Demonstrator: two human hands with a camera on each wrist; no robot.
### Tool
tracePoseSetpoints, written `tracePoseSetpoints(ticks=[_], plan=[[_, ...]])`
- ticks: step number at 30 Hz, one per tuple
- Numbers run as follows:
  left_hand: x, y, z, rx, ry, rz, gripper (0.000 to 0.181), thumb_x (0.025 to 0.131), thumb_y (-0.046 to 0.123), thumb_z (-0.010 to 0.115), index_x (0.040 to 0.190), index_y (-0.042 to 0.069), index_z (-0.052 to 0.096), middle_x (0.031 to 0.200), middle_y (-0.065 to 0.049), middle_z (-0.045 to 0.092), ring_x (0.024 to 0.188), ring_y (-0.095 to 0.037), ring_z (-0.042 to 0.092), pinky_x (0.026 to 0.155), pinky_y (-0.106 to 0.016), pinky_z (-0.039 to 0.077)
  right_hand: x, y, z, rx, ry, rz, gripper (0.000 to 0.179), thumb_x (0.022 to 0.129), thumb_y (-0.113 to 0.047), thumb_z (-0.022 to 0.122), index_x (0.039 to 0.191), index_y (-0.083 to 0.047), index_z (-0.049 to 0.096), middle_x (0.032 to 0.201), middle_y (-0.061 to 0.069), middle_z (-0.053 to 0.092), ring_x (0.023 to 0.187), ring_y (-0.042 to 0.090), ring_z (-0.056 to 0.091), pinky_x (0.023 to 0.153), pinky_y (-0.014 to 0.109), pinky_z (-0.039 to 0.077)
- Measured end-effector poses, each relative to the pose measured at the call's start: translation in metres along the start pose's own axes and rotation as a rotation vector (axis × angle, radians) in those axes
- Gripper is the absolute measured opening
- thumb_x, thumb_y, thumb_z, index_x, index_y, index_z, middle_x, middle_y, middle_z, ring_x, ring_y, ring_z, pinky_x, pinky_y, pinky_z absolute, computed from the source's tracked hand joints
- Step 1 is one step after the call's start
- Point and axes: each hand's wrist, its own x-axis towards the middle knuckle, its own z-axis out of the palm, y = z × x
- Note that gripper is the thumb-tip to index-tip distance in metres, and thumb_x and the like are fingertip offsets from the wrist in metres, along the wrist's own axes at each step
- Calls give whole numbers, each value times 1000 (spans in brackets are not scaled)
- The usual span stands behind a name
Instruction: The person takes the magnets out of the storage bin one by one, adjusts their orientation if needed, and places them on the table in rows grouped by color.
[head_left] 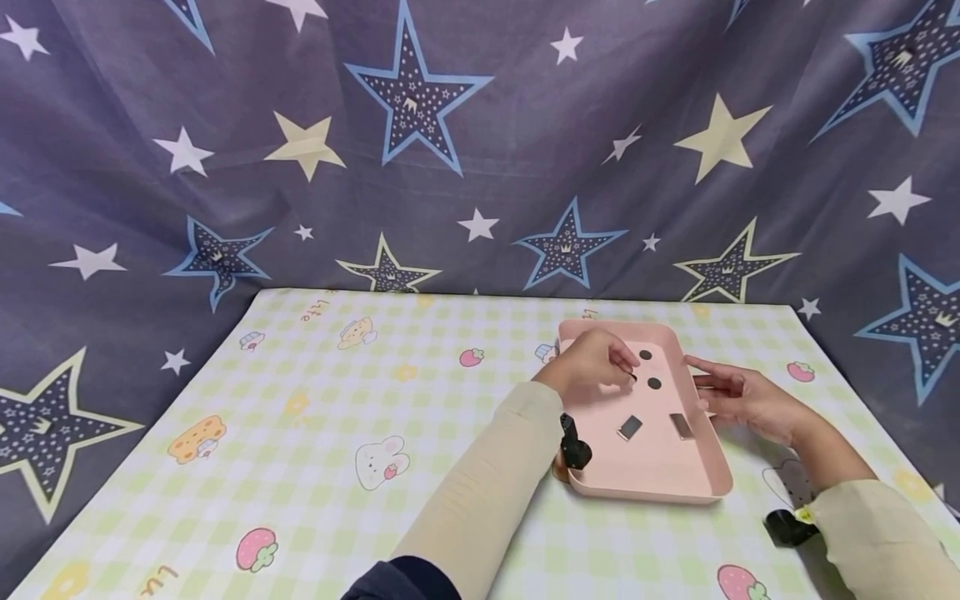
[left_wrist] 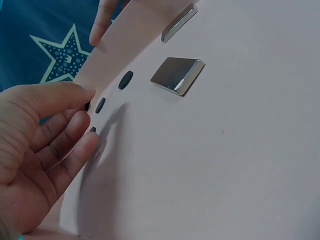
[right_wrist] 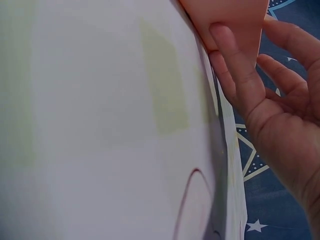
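Note:
My left hand [head_left: 596, 360] is over the far left part of a pink tray [head_left: 637, 479], thumb and fingers pinching a small dark piece [head_left: 633, 377] that is mostly covered by the fingertips. Two flat dark discs [head_left: 646, 355] lie on the tray floor just right of those fingertips. Nearer the front are two shiny rectangular metal blocks, one [left_wrist: 177, 75] towards the middle and another [head_left: 681, 426] close to the right wall. My right hand [head_left: 753, 400] rests its extended fingers against the outside of the tray's right wall.
A checked tablecloth [head_left: 322, 500] printed with cartoon figures covers the table. Behind it hangs a dark star-patterned curtain [head_left: 465, 192]. Dark wrist devices are strapped at the left sleeve [head_left: 487, 483] and right sleeve [head_left: 885, 533].

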Motion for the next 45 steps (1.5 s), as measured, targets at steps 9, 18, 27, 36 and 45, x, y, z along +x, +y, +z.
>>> tracePoseSetpoints(ticks=[9,18,27,36,45], plan=[[1,3,-8,-37,14,54,24,79,-9,73,102,-7,72,84,-8,72,75,-10,67,67,-17,54,1,-1,1,-45,-2,10,69,96,2,57,154,0,19,127,-2,56,111,12,62,85,38,55],[-4,11,-18,-100,9,89,26,77,-12,72,103,-11,69,90,-17,72,78,-15,68,74,-18,54,1,-2,1,-57,11,27,69,97,0,57,153,2,17,126,-5,57,110,12,62,84,39,56],[-15,11,-26,-42,38,112,25,77,-8,75,102,-9,70,84,-7,72,73,-8,65,72,-18,53,1,-2,1,-56,4,27,68,97,1,56,154,0,19,126,-5,57,110,12,62,84,38,56],[-29,9,-33,-16,90,141,25,78,-4,76,102,-6,71,91,-14,71,74,-9,65,73,-18,53,0,0,0,-21,-30,-1,67,97,4,54,154,-4,21,127,-5,59,111,13,62,84,37,56],[-43,2,-40,-24,135,165,24,78,-3,75,102,-6,71,86,-5,70,74,-8,65,73,-18,53,0,-2,3,-34,-11,6,68,96,4,56,154,-1,21,126,-4,59,111,12,62,84,36,56]])
